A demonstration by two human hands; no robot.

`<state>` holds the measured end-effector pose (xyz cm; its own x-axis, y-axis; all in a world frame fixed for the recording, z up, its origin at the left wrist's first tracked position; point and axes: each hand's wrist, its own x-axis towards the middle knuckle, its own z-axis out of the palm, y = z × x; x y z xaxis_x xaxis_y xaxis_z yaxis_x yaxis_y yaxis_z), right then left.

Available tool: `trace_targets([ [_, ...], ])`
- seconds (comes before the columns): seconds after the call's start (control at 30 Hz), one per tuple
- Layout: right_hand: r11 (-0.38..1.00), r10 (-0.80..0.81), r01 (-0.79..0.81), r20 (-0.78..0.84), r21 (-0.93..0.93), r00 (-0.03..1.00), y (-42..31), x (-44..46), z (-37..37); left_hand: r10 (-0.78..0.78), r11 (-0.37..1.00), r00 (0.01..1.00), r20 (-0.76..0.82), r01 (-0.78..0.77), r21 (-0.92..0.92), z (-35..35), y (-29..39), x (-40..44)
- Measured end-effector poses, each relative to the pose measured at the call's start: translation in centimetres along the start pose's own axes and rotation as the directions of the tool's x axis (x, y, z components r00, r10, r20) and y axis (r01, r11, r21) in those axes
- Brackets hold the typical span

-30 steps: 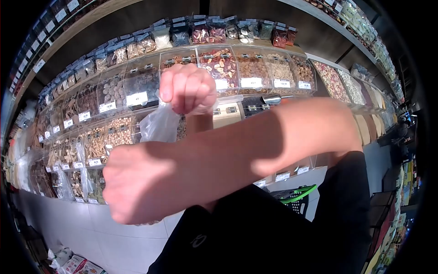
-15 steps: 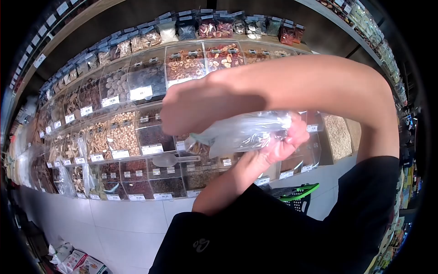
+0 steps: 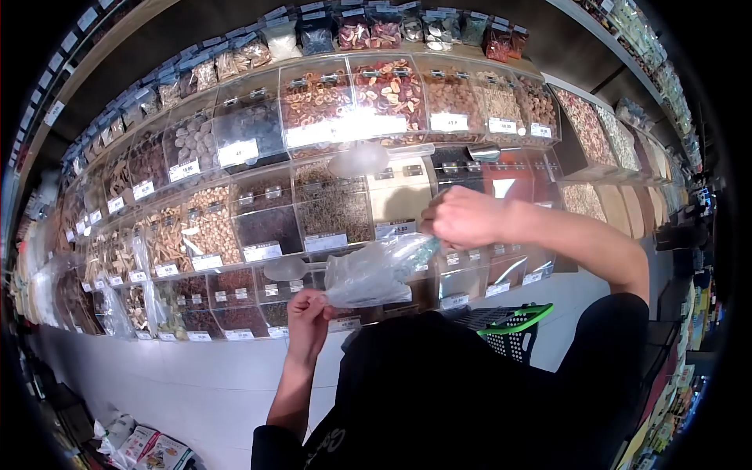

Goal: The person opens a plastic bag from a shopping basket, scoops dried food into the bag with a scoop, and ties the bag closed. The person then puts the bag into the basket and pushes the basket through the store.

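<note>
A clear plastic bag [image 3: 364,274] is stretched at a slant between my two hands, in front of the bulk bins. My left hand [image 3: 309,317] pinches its lower left end. At the upper right end, my right hand [image 3: 468,217] is closed around the bag, beside a greenish patch of the plastic. What the bag holds, if anything, I cannot make out. Behind my right hand is a bin of pale powder-like goods [image 3: 398,184]. A translucent scoop [image 3: 286,269] lies just above my left hand.
Tiered clear bins with price tags span the view, including dried slices [image 3: 388,90]. Another scoop [image 3: 359,160] rests on the middle tier. Packed bags [image 3: 317,35] line the upper shelf. A black basket with a green handle [image 3: 513,325] stands at right; printed packages [image 3: 153,450] lie lower left.
My arms have uncrossed. My right hand has moved right with the bag's greenish end, while my left hand has moved left and down with the other end.
</note>
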<state>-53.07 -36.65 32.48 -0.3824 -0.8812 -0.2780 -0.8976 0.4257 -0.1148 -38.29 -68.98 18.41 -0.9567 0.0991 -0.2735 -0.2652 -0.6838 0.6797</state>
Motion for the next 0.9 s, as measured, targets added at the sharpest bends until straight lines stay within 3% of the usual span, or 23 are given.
trace_targets([
  [0.1, 0.96, 0.18, -0.176, 0.001, 0.22, 0.984, -2.0, -1.7, 2.2, 0.218, 0.908, 0.976, -0.012, -0.199, 0.368, 4.8, 5.5, 0.6],
  [0.13, 0.902, 0.287, -0.236, -0.092, 0.361, 0.954, -3.3, -2.0, 3.2, 0.294, 0.846, 0.956, -0.017, -0.252, 0.469, 7.1, 7.0, 0.1],
  [0.2, 0.736, 0.504, -0.28, -0.222, 0.617, 0.835, -6.8, -2.2, 5.1, 0.596, 0.541, 0.755, 0.271, -0.628, 0.559, 11.3, 9.1, -1.9],
  [0.27, 0.503, 0.685, -0.079, -0.341, 0.861, 0.644, -10.8, -1.5, 6.2, 0.696, 0.341, 0.453, 0.557, -0.891, 0.298, 14.4, 9.7, -3.2],
  [0.33, 0.35, 0.772, -0.021, -0.275, 0.937, 0.573, -13.4, -0.7, 7.2, 0.648, 0.306, 0.349, 0.677, -0.933, 0.188, 17.4, 9.6, -4.1],
  [0.37, 0.395, 0.73, 0.007, -0.319, 0.919, 0.605, -13.6, -0.6, 7.3, 0.586, 0.334, 0.407, 0.701, -0.909, 0.249, 18.0, 9.6, -4.3],
  [0.4, 0.47, 0.678, -0.068, -0.31, 0.88, 0.666, -13.2, -1.1, 8.0, 0.544, 0.312, 0.413, 0.731, -0.908, 0.281, 18.4, 9.7, -3.8],
  [0.47, 0.629, 0.555, -0.03, -0.421, 0.777, 0.718, -12.2, -1.2, 8.7, 0.509, 0.296, 0.422, 0.75, -0.904, 0.308, 18.8, 10.0, -2.9],
  [0.5, 0.641, 0.546, -0.07, -0.39, 0.764, 0.742, -11.9, -1.1, 9.1, 0.508, 0.291, 0.428, 0.748, -0.902, 0.319, 19.0, 10.0, -2.6],
  [0.57, 0.715, 0.5, -0.025, -0.486, 0.698, 0.716, -11.8, -0.6, 9.0, 0.539, 0.292, 0.412, 0.735, -0.909, 0.296, 19.4, 9.1, -2.4],
  [0.7, 0.698, 0.549, 0.029, -0.561, 0.715, 0.62, -12.8, 0.5, 9.5, 0.562, 0.322, 0.418, 0.714, -0.906, 0.276, 19.5, 7.7, -2.3],
  [0.9, 0.602, 0.673, -0.015, -0.498, 0.798, 0.547, -13.3, -2.6, 11.1, 0.482, 0.413, 0.408, 0.776, -0.886, 0.209, 23.2, 5.7, -2.0],
])
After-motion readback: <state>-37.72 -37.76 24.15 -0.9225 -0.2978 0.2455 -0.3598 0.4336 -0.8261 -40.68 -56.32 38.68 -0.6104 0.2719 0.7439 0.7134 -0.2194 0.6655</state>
